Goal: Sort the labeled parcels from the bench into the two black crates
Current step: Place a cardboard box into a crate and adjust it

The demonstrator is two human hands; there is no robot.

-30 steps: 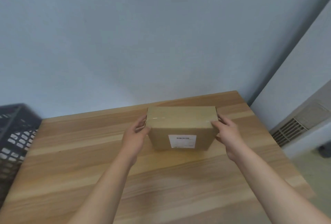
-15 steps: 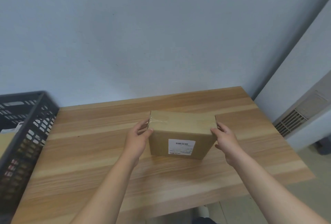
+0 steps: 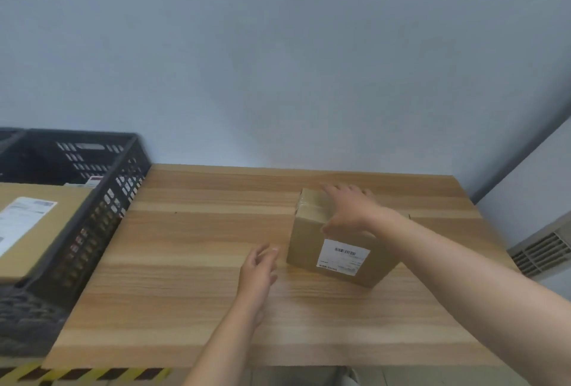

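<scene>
A brown cardboard parcel (image 3: 312,240) with a white barcode label on its near face stands on the wooden bench (image 3: 191,262), right of centre. My right hand (image 3: 347,209) lies across the parcel's top with fingers spread, thumb down over the near face. My left hand (image 3: 258,268) hovers just left of the parcel with loosely bent fingers, apart from it and holding nothing. A black crate (image 3: 102,209) stands at the bench's left end. Inside it lies a larger brown parcel (image 3: 43,231) bearing a white label.
A grey wall runs behind the bench. A vent grille (image 3: 540,253) sits low on the right, past the bench's end. Yellow-black hazard tape (image 3: 83,375) marks the floor at the lower left. A second black crate edge (image 3: 9,134) shows at the far left.
My left hand has let go of the parcel's left side and drawn back. My right hand moved from the right side onto the top. The view swung left, showing more of the crate.
</scene>
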